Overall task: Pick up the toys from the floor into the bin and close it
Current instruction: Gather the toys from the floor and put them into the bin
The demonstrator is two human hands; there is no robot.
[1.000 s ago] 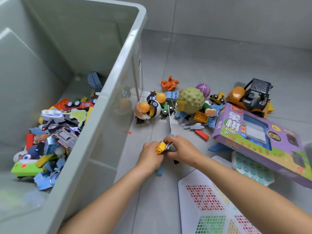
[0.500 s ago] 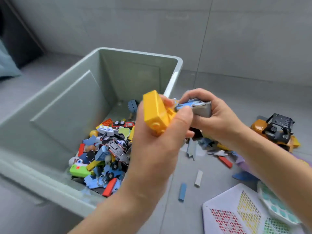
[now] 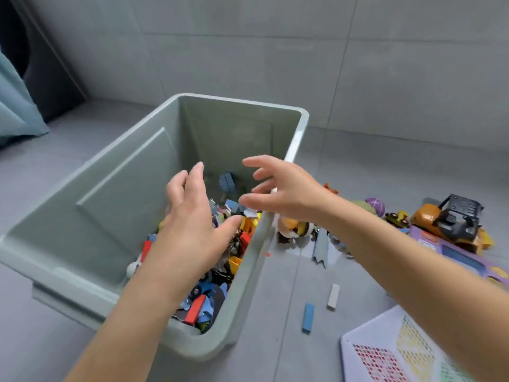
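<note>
Fingers (image 3: pixel 192 183) spread above binned toys (image 3: pixel 234 260)

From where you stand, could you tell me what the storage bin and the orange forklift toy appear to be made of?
The storage bin looks like moulded plastic in a matt grey-green: smooth walls, rounded rim, a raised panel pressed into one side. The orange forklift toy also looks like plastic: its orange body is glossy with bright highlights, and its black cab frame is duller. Hidden metal parts cannot be ruled out.
</note>
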